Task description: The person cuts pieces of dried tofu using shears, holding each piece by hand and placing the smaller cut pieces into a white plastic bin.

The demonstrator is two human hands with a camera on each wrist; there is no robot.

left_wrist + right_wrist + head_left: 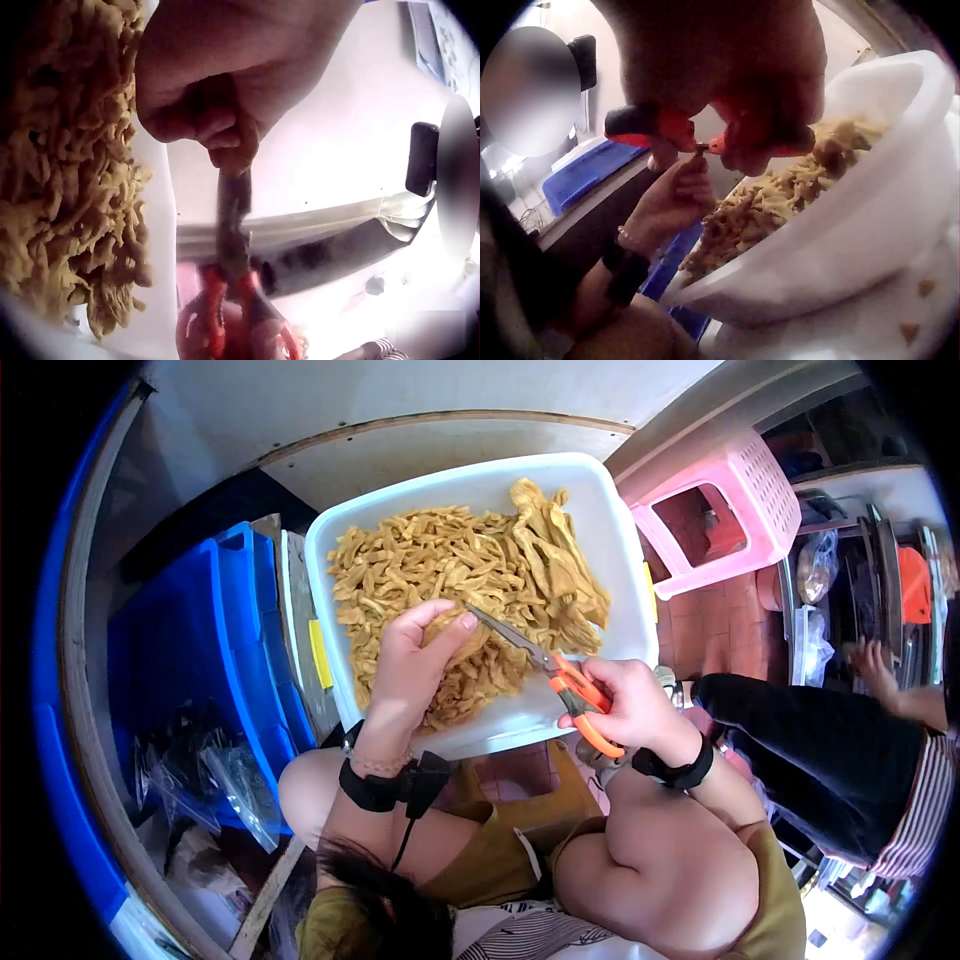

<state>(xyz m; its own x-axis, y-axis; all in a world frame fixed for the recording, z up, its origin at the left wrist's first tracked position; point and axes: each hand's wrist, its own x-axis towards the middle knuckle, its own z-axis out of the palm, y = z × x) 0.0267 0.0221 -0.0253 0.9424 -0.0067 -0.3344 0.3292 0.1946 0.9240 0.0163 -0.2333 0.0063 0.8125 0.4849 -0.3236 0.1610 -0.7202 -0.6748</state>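
My left hand (410, 660) pinches a yellow-brown, wrinkled strip of food (462, 642) between thumb and fingers over a white tub (630, 585). A pair of scissors (568, 682) with orange and black handles is gripped in my right hand (640, 705). Its blades reach the left fingertips, and in the left wrist view the blades (234, 202) meet the end of the held piece. Many short cut strips (420, 560) of the same food fill the tub's left and middle. Longer uncut pieces (555, 555) lie along its right side.
Blue crates (190, 630) stand left of the tub, with clear plastic bags (235, 785) in front. A pink stool (740, 520) is at the right, on red floor tiles. Another person's dark-trousered leg (820, 750) and hand are farther right. A pale wall (400, 390) rises behind.
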